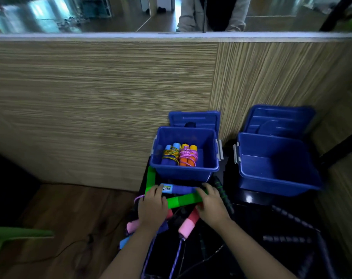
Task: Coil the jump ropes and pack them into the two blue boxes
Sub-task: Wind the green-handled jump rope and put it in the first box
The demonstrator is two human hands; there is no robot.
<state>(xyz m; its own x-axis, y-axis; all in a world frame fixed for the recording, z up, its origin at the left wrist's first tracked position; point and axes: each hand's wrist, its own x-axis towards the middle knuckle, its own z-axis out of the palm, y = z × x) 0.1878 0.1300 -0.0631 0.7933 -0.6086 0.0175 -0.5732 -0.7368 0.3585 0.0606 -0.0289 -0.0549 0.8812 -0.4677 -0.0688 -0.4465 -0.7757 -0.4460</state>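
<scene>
Two open blue boxes stand on a black table. The left box (184, 172) holds two coiled ropes: one with blue handles (169, 155) and one with orange handles (188, 156). The right box (271, 178) holds nothing that I can see. In front of the left box lie a blue handle (178, 188) and a green handle (184, 200), side by side. My left hand (152, 206) rests on their left ends with curled fingers. My right hand (210, 204) grips their right ends. A red and pink handle (189, 223) with a purple rope (176, 258) lies below my hands.
Another green handle (151, 178) stands beside the left box. Black beaded ropes (288, 218) sprawl over the table's right side. Both box lids (194, 118) lean open against the wood-grain wall. A wooden floor with a cable lies to the left.
</scene>
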